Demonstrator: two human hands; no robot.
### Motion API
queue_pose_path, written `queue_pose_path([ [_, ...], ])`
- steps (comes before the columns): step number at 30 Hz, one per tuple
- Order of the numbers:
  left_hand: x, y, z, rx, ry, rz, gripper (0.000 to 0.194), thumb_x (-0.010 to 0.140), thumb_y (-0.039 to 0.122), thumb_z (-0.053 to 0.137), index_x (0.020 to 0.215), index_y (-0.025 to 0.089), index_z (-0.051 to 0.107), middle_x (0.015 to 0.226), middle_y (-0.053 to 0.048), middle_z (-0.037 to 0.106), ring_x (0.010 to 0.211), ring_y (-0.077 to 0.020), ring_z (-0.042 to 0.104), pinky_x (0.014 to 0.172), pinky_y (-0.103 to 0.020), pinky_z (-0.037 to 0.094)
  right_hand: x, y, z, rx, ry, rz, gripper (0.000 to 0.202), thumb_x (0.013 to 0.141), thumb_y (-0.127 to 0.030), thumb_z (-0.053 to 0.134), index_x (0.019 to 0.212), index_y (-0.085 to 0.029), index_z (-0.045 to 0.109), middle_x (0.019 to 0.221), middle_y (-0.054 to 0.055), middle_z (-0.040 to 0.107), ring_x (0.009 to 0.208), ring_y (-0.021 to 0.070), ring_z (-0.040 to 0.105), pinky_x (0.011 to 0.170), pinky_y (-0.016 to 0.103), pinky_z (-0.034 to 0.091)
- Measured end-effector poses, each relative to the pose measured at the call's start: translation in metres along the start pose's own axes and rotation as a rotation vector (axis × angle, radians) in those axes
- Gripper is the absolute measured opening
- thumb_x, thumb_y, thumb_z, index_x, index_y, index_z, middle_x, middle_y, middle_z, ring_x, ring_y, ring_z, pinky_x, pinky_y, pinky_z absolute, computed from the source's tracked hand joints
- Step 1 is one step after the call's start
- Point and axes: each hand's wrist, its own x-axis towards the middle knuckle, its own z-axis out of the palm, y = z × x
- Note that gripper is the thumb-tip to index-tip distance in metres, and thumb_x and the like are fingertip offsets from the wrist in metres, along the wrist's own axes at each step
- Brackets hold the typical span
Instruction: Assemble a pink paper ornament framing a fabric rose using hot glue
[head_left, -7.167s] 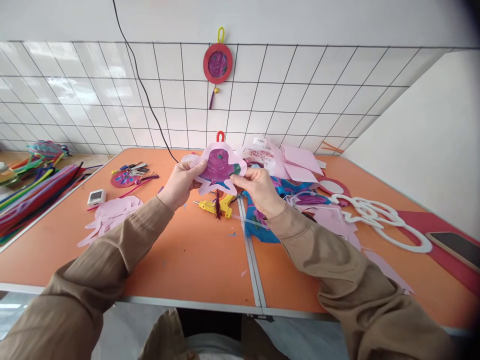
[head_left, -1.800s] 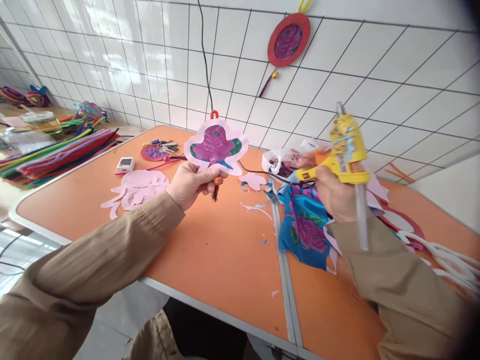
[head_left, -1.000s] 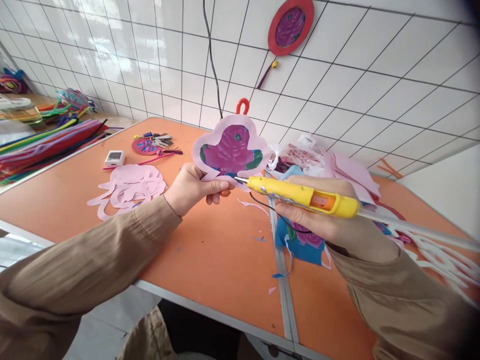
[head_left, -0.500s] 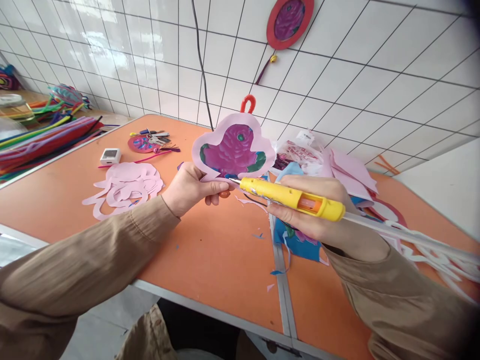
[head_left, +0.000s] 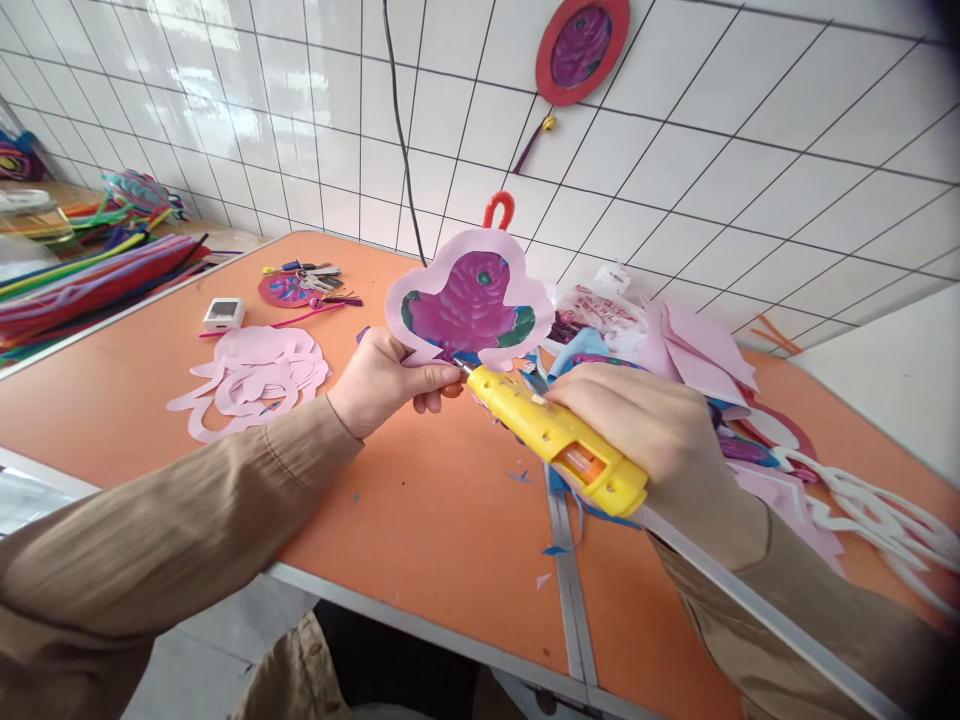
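Note:
My left hand (head_left: 405,375) pinches the lower left edge of a pink scalloped paper ornament (head_left: 399,300), held upright over the table. A purple rose print (head_left: 469,310) fills its middle, and a red loop (head_left: 500,208) stands at its top. In my right hand (head_left: 645,420) is a yellow glue gun (head_left: 555,430) with a long translucent glue stick (head_left: 750,600) running out of its back. The gun's nozzle is at the ornament's bottom edge, close to my left thumb. An orange bead-like piece (head_left: 451,390) shows just under the left fingers.
Pink paper cutouts (head_left: 262,370), a small white box (head_left: 223,314) and keys (head_left: 319,275) lie left on the orange table (head_left: 435,530). Colourful pipe cleaners (head_left: 90,285) sit far left. Right are pink sheets (head_left: 697,350) and white strips (head_left: 885,500). A red oval ornament (head_left: 551,50) hangs on the tiled wall.
My right hand has turned the glue gun so its back end points lower, and the nozzle has shifted slightly left and down along the ornament's bottom edge. My left hand keeps its hold.

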Motion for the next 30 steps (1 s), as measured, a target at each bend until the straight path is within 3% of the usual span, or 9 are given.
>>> queue_pose_path([
  [13,0.0009,-0.0017,0.0007,-0.007,0.008,0.001,0.016,0.058,0.015,0.084,0.062,0.01,0.07,0.054,-0.001,0.068,0.04,-0.0089,0.059,0.036,-0.014,0.047,0.0028,-0.0096,-0.0053,-0.182,-0.026,-0.055,0.027,0.091,-0.022,0.057,0.065,-0.017,0.059,0.058,0.004,0.055,0.053,0.0175,0.048,0.051,0.035,0.031],
  [24,-0.0003,0.0003,-0.0005,0.021,0.024,0.007,0.018,0.06,0.02,0.086,0.064,0.01,0.072,0.056,-0.003,0.068,0.041,-0.0089,0.059,0.037,-0.016,0.046,0.0044,-0.0087,-0.0095,-0.246,-0.022,-0.075,0.036,0.091,-0.027,0.055,0.059,-0.025,0.038,0.056,-0.002,0.037,0.053,0.0151,0.032,0.049,0.034,0.026],
  [30,-0.0004,-0.0001,-0.0002,0.026,0.025,-0.004,0.024,0.058,0.023,0.089,0.063,0.01,0.07,0.055,-0.002,0.067,0.041,-0.0089,0.058,0.037,-0.016,0.046,0.0054,-0.0097,-0.0096,-0.263,-0.011,-0.073,0.037,0.09,-0.025,0.057,0.057,-0.023,0.04,0.055,-0.001,0.037,0.053,0.0149,0.029,0.05,0.034,0.025],
])
